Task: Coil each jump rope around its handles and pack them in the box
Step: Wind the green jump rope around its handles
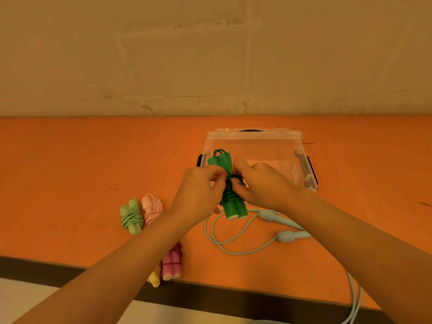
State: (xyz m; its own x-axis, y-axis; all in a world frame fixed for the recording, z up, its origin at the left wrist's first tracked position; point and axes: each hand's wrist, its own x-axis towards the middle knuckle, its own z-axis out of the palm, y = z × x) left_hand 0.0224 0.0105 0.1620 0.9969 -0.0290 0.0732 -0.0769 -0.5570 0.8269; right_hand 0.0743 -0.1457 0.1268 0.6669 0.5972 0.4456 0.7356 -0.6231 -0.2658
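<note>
A scuffed, pale plaster wall rises behind an orange tabletop with a dark front edge. Toward the back of the table stands a clear plastic box, open at the top, with black latches on its sides; its inside looks bare apart from a label seen through the bottom.

Both hands meet just in front of the box, over its near left corner. Between them is the dark green jump rope, its two handles side by side and the cord wound around their middle. The left hand has its fingers curled in, pinching the cord at the wrapped part. The right hand grips the bundle from the other side, fingers curled onto the coils.

To the left on the table lie two finished bundles just beside each other: a light green jump rope and a pale pink jump rope. Nearer the table's front edge, partly hidden under the left forearm, lie a magenta jump rope and a yellow jump rope, both coiled. Below the hands, a light blue jump rope lies uncoiled, its handles under the right forearm and its cord looping over the table and off the front edge.
</note>
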